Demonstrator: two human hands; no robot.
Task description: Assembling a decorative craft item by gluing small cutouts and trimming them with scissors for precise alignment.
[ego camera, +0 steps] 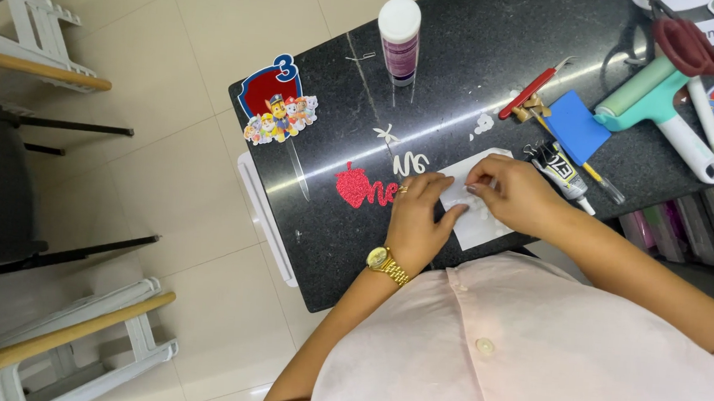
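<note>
My left hand (417, 217), with a gold watch on the wrist, presses flat on a white sheet of paper (479, 222) lying on the black speckled table (467, 57). My right hand (515, 193) pinches something small and white over the same sheet; what it is cannot be made out. Left of my left hand lies a red glitter cut-out (360, 188) with a strawberry shape, and above it small white cut-out letters (410, 161).
A white-capped bottle (399, 38) stands at the table's far side. A cartoon puppy cake topper (280, 103) lies at the left corner. To the right are a red craft knife (532, 91), blue pad (577, 126), glue tube (562, 173), teal roller (665, 105) and scissors (678, 39). White stools (71, 331) stand on the tiled floor.
</note>
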